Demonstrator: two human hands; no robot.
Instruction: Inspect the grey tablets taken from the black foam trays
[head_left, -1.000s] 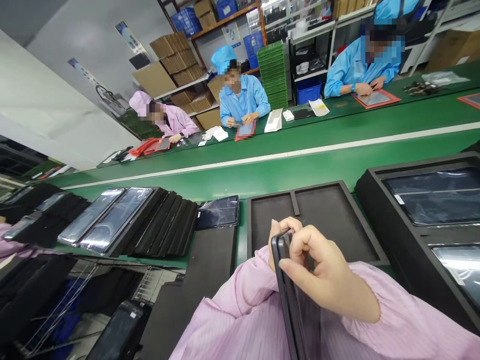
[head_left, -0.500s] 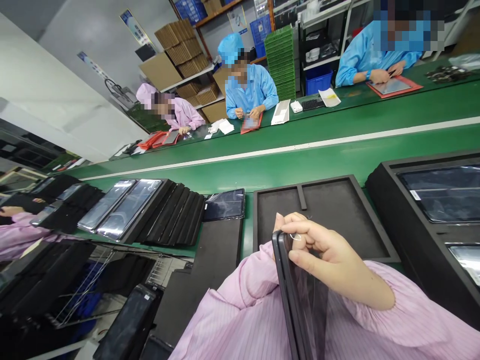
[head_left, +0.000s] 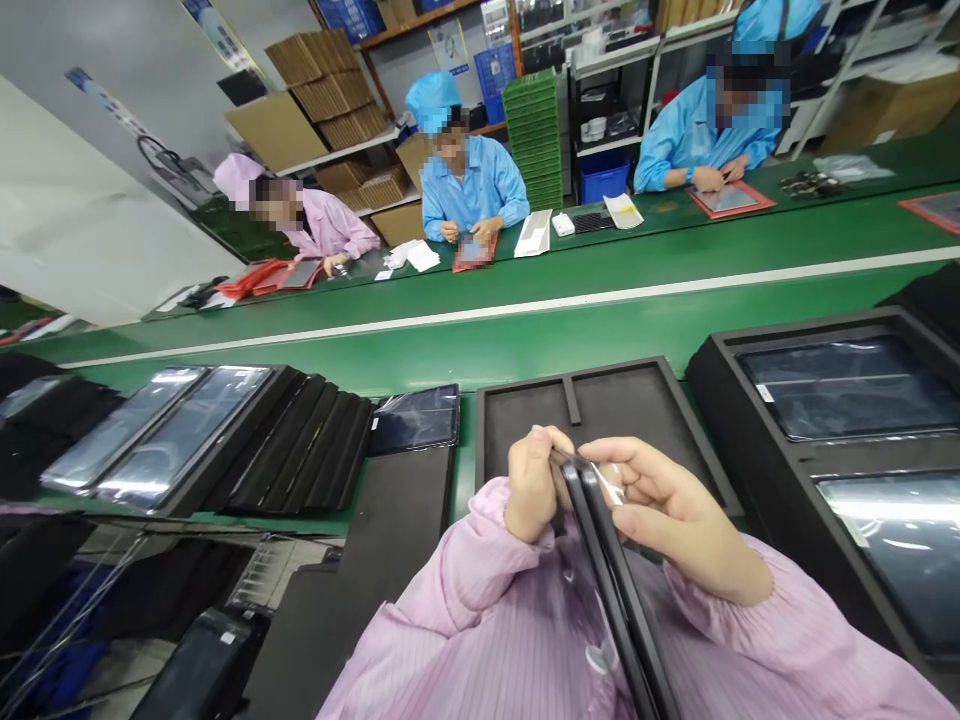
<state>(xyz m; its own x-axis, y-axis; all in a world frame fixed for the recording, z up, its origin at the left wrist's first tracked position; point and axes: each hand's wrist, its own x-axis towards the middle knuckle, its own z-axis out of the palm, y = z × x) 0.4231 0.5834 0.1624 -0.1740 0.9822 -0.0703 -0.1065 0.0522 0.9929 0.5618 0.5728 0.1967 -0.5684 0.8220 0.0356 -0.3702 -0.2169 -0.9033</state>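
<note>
Two thin black tablets [head_left: 622, 590] stand on edge, side by side, in front of my chest. Clear film shows along their left side and around the top corner, with a glossy piece of film [head_left: 611, 482] by my right fingers. My left hand [head_left: 534, 485] is closed at the top left corner, its fingers pinching the film there. My right hand [head_left: 675, 510] curls from the right round the tablets' upper end, thumb against the near face. Some fingertips are hidden behind the tablets. Beyond my hands lies a black foam tray [head_left: 622, 400] with a short divider.
At right, a stack of foam trays [head_left: 806, 465] holds film-covered tablets. To the left, tablets [head_left: 187, 430] lie on slanted black trays [head_left: 315, 440], beside another tablet [head_left: 415, 418] on a black board [head_left: 405, 520]. Co-workers sit across the green bench [head_left: 420, 340].
My left hand has come out from behind the tablets to their left side. The tablets have turned, so both edges show, and film now hangs on the left. The view has shifted right.
</note>
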